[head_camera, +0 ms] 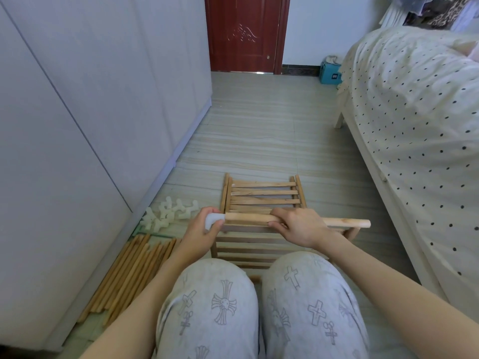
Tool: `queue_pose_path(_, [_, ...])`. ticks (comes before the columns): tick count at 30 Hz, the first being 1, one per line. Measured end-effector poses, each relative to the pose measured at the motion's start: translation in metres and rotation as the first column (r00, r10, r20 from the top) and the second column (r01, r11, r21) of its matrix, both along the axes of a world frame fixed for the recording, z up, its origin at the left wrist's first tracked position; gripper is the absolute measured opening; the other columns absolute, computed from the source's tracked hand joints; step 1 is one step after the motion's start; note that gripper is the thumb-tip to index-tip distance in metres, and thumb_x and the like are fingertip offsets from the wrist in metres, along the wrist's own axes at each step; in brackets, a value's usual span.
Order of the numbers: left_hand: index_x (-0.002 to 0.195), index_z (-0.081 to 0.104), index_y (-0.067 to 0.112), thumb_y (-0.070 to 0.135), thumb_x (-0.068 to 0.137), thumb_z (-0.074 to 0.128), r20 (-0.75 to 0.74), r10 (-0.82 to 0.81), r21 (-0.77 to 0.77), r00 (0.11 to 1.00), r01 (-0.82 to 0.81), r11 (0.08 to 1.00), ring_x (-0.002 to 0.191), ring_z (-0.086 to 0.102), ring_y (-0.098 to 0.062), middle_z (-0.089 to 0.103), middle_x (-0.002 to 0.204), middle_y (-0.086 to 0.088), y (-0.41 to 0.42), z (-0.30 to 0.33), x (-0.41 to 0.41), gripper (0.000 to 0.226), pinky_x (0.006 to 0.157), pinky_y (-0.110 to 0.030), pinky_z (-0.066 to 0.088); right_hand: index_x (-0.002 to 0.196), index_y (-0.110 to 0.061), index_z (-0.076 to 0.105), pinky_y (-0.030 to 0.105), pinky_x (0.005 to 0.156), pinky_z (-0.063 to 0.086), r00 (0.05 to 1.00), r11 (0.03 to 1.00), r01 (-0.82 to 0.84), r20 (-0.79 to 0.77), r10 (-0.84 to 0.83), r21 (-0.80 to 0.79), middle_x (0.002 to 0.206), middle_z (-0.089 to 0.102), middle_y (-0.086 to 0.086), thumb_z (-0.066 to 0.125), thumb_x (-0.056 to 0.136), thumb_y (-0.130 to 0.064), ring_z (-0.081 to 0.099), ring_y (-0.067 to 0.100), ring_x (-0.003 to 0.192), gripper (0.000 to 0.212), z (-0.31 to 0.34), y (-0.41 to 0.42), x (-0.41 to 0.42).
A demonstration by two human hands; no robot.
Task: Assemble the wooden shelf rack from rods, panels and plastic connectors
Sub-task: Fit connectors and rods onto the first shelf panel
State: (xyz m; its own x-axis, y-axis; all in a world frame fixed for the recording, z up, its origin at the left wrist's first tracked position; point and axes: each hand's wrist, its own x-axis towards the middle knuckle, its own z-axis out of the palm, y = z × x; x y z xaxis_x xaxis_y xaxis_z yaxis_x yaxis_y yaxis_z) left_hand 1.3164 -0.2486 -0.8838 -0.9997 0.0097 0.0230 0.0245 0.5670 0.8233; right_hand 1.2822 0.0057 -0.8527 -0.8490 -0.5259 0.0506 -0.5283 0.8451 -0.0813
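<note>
rod: one wooden rod (298, 221) held level, running 9 to 3 o'clock across the middle of the view, just above the knees
connector: a white plastic connector (213, 219) sits on the rod's 9 o'clock end, looks pushed onto the tip, though how far in I can't tell
left hand: left hand (204, 225) is curled round that connector, thumb and fingers wrapped on it
right hand: right hand (302, 225) grips the rod around its middle, fingers over the top, thumb underneath, so a fair bit of bare rod sticks out toward 3 o'clock
panels: slatted wooden panels (261, 196) lie stacked on the floor right under and past the rod, at 12 o'clock from the hands; another slatted piece (246, 251) shows between the hands and the knees
spare connectors: a little heap of white connectors (171, 212) at 9 o'clock of the left hand, by the wardrobe base
spare rods: bundle of rods (127, 275) lying side by side on the floor at about 8 o'clock
around: wardrobe (77, 112) along the 9 o'clock side, bed (414, 112) with dotted cover at 3 o'clock, red door (243, 35) at 12 o'clock
</note>
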Motion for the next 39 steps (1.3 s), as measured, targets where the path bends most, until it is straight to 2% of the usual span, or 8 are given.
queue_pose_path(10, [0.108, 0.046, 0.036, 0.035, 0.101, 0.030, 0.042, 0.037, 0.108, 0.998, -0.042, 0.993, 0.083, 0.050, 0.002, 0.052, 0.091, 0.012, -0.002, -0.011, -0.005, 0.017, 0.068, -0.020, 0.037, 0.115, -0.023, 0.050, 0.039, 0.071, 0.050, 1.000, 0.994, -0.025, -0.009, 0.024, -0.109, 0.098, 0.066, 0.002, 0.031, 0.097, -0.048, 0.063, 0.026, 0.086, 0.037, -0.022, 0.000, 0.011])
queue_pose_path(14, [0.097, 0.049, 0.043, 0.037, 0.100, 0.032, 0.088, 0.042, 0.124, 0.995, -0.053, 0.991, 0.079, 0.052, -0.007, 0.053, 0.087, 0.006, -0.004, -0.015, -0.007, 0.018, 0.071, -0.029, 0.044, 0.115, -0.020, 0.056, 0.036, 0.066, 0.048, 0.996, 0.987, -0.051, -0.078, 0.039, -0.155, 0.102, 0.066, 0.002, 0.036, 0.097, -0.047, 0.063, 0.027, 0.086, 0.038, -0.021, -0.004, 0.010])
queue_pose_path(19, [0.087, 0.054, 0.030, 0.030, 0.099, 0.037, 0.243, 0.129, 0.179, 0.961, -0.176, 0.968, 0.074, 0.049, -0.008, 0.054, 0.087, 0.004, 0.000, -0.003, -0.021, 0.021, 0.062, -0.024, 0.039, 0.113, -0.019, 0.060, 0.034, 0.062, 0.046, 0.987, 0.985, -0.084, -0.149, 0.061, -0.151, 0.102, 0.067, 0.002, 0.039, 0.096, -0.048, 0.064, 0.026, 0.086, 0.040, -0.013, -0.011, 0.010])
queue_pose_path(23, [0.082, 0.065, 0.015, 0.047, 0.098, 0.033, 0.425, 0.120, 0.106, 0.897, -0.181, 0.978, 0.061, 0.055, -0.008, 0.068, 0.061, 0.002, 0.002, 0.012, -0.036, 0.048, 0.053, -0.022, 0.038, 0.092, -0.017, 0.067, 0.024, 0.045, 0.039, 0.963, 0.980, -0.133, -0.253, 0.093, -0.145, 0.077, 0.069, -0.001, 0.058, 0.088, -0.043, 0.064, 0.023, 0.059, 0.028, -0.004, -0.010, 0.014])
queue_pose_path(26, [0.071, 0.069, 0.015, 0.050, 0.097, 0.035, 0.453, 0.012, 0.209, 0.891, -0.119, 0.971, 0.067, 0.058, -0.009, 0.072, 0.068, -0.002, 0.005, 0.017, -0.043, 0.055, 0.067, -0.026, 0.040, 0.082, -0.018, 0.068, 0.019, 0.039, 0.031, 0.954, 0.979, -0.152, -0.279, 0.110, -0.133, 0.065, 0.065, -0.004, 0.065, 0.083, -0.041, 0.059, 0.018, 0.046, 0.024, 0.000, -0.011, 0.011])
queue_pose_path(31, [0.096, 0.072, 0.018, 0.041, 0.100, 0.033, 0.373, -0.110, 0.378, 0.921, -0.042, 0.925, 0.093, 0.065, -0.010, 0.074, 0.095, 0.002, 0.007, 0.017, -0.046, 0.045, 0.077, -0.026, 0.043, 0.090, -0.016, 0.065, 0.026, 0.045, 0.036, 0.972, 0.974, -0.175, -0.181, 0.148, -0.144, 0.067, 0.065, 0.000, 0.046, 0.093, -0.048, 0.061, 0.024, 0.053, 0.037, -0.005, -0.012, 0.000])
queue_pose_path(34, [0.098, 0.070, 0.012, 0.037, 0.101, 0.029, 0.323, -0.100, 0.463, 0.941, -0.065, 0.884, 0.088, 0.069, -0.010, 0.074, 0.091, -0.001, 0.009, 0.014, -0.043, 0.048, 0.067, -0.016, 0.048, 0.095, -0.016, 0.064, 0.031, 0.050, 0.041, 0.980, 0.970, -0.184, -0.107, 0.168, -0.162, 0.070, 0.065, 0.003, 0.043, 0.094, -0.050, 0.062, 0.029, 0.060, 0.040, -0.005, -0.016, -0.008])
queue_pose_path(39, [0.089, 0.068, 0.005, 0.034, 0.101, 0.030, 0.320, -0.046, 0.524, 0.946, -0.137, 0.841, 0.051, 0.064, -0.018, 0.071, 0.069, -0.009, 0.008, 0.012, -0.044, 0.049, 0.044, -0.014, 0.043, 0.090, -0.021, 0.061, 0.031, 0.056, 0.036, 0.986, 0.980, -0.158, 0.034, 0.163, -0.124, 0.067, 0.057, -0.003, 0.037, 0.093, -0.055, 0.060, 0.027, 0.068, 0.041, 0.001, -0.025, -0.025])
